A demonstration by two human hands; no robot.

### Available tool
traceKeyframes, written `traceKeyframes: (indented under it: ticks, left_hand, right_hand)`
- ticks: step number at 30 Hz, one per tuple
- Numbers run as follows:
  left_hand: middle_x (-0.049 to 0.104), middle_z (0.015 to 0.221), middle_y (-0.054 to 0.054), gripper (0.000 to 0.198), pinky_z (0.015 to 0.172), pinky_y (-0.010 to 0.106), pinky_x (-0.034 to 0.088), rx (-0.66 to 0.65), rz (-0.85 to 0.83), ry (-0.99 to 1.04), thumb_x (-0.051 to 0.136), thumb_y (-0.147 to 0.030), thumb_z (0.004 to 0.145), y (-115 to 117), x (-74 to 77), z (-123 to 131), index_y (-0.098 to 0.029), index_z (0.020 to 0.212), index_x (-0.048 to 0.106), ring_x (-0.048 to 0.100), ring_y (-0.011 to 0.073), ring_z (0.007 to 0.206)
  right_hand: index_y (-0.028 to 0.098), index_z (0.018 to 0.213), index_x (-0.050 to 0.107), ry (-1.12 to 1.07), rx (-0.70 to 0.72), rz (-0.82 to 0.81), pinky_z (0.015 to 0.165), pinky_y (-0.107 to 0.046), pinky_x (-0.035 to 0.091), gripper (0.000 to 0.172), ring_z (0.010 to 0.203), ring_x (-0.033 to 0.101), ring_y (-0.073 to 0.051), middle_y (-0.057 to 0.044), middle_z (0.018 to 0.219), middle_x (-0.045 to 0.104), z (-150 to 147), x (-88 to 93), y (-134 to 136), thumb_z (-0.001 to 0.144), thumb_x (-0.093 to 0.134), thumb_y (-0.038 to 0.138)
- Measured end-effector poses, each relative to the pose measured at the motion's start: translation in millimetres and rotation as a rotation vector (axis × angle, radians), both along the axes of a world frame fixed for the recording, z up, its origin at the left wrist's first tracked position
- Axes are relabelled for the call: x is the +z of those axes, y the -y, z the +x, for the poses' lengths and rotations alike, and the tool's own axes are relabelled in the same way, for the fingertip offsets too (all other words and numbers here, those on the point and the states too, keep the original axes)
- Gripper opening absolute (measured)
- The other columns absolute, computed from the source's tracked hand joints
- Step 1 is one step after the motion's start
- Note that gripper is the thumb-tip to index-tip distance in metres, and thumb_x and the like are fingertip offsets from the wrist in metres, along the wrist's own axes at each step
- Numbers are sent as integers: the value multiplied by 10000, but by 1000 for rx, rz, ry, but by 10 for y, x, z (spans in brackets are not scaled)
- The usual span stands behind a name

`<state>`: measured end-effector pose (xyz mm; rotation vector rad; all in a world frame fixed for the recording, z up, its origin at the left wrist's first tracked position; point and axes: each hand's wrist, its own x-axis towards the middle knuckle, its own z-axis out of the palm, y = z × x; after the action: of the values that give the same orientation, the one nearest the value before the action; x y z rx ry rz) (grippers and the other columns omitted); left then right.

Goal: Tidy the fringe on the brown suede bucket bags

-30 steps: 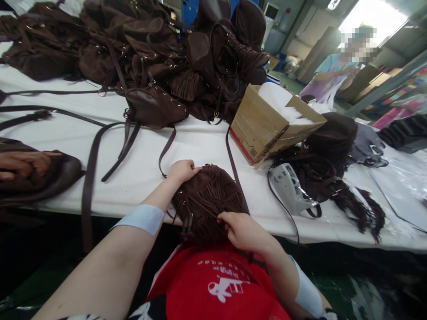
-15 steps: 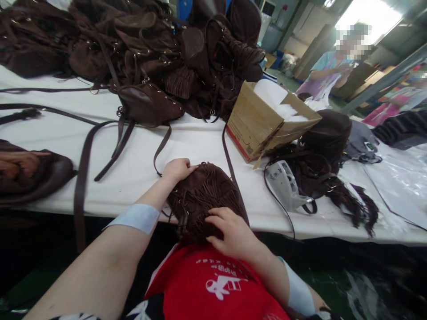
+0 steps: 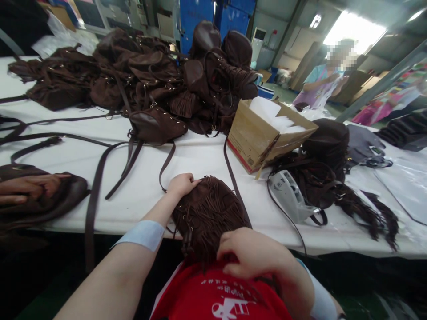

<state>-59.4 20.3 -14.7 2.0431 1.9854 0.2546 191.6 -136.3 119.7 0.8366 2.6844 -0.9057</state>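
A dark brown fringed handbag (image 3: 213, 209) lies at the front edge of the white-covered table, its lower end against my red apron. My left hand (image 3: 183, 184) is closed on the bag's far left edge, thumb against the top seam. Over the bag's near right end is my right hand (image 3: 248, 251), its fingers loosely bent and the thumb apart from them, close to the fringe. I see nothing held in it. The bag's strap (image 3: 233, 171) runs up along its right side.
Many brown bags (image 3: 143, 75) are heaped at the back left. A cardboard box (image 3: 255, 138) holding white sheets stands beyond my right hand, with a grey device (image 3: 290, 195) nearer. At far left, another person's hand (image 3: 33, 189) rests on a brown bag. A co-worker (image 3: 320, 84) stands behind.
The camera view has tipped up a little. My right hand has shifted toward the bag's near right end, and its fingers are more bent. My left hand keeps its hold on the handbag.
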Motion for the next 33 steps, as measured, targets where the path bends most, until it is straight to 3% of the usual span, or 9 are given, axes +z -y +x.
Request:
traceKeyframes:
  ticks: [2, 4, 7, 11, 14, 24, 28, 33]
  left_hand:
    - [722, 840, 81, 524, 624, 288, 414, 1, -4, -1, 415, -696, 804, -7, -7, -4, -239, 812, 671, 649, 226, 789]
    - [721, 830, 82, 514, 623, 288, 413, 0, -7, 6, 423, -690, 804, -17, -17, -12, -238, 804, 667, 649, 225, 783]
    - [719, 810, 83, 509, 619, 290, 408, 0, -7, 22, 427, -689, 805, -38, -29, -25, -235, 783, 658, 650, 222, 770]
    - [719, 789, 76, 504, 604, 292, 399, 3, -4, 35, 430, -687, 805, -64, -37, -37, -235, 752, 647, 649, 216, 744]
    - [723, 803, 72, 490, 611, 291, 403, 4, -17, 49, 448, -684, 797, -80, -42, -42, -238, 752, 649, 649, 214, 755]
    - [719, 780, 67, 489, 617, 302, 410, -5, -57, 93, 478, -693, 763, -109, -31, -65, -243, 762, 669, 645, 223, 742]
    - [721, 796, 70, 488, 623, 306, 415, -4, -61, 112, 489, -693, 753, -115, -35, -69, -242, 772, 675, 648, 232, 763]
    - [719, 802, 78, 491, 625, 313, 417, 4, -62, 120, 499, -692, 747, -113, -24, -61, -234, 771, 675, 647, 240, 770]
  right_hand:
    - [232, 1028, 686, -158, -138, 102, 829, -260, 445, 225, 904, 609, -159, -21, 997, 670, -165, 19, -127, 829, 584, 263]
    - [209, 1114, 639, -223, -274, 239, 921, -311, 423, 295, 1023, 565, -192, -57, 1124, 629, -417, -97, -276, 828, 595, 267]
    - [195, 1249, 543, -217, -248, 357, 977, -369, 405, 472, 1121, 489, -229, -88, 1293, 531, -821, -418, -471, 785, 624, 236]
    - [141, 1048, 606, -69, -148, 430, 873, -361, 453, 235, 1017, 486, -238, -105, 1073, 587, -1126, -759, -589, 828, 526, 161]
    - [139, 989, 603, -38, -142, 482, 844, -344, 455, 171, 970, 483, -233, -98, 1002, 583, -1132, -816, -618, 839, 527, 162]
    - [145, 868, 651, 21, 7, 467, 805, -344, 441, 129, 919, 501, -237, -88, 891, 628, -1010, -653, -597, 803, 540, 149]
    - [166, 846, 653, 15, 32, 384, 805, -307, 420, 126, 861, 537, -194, -59, 873, 644, -733, -424, -476, 802, 537, 142]
    - [198, 877, 648, 55, 7, 295, 671, -272, 394, 189, 758, 571, -158, -31, 884, 625, -493, -74, -380, 751, 540, 109]
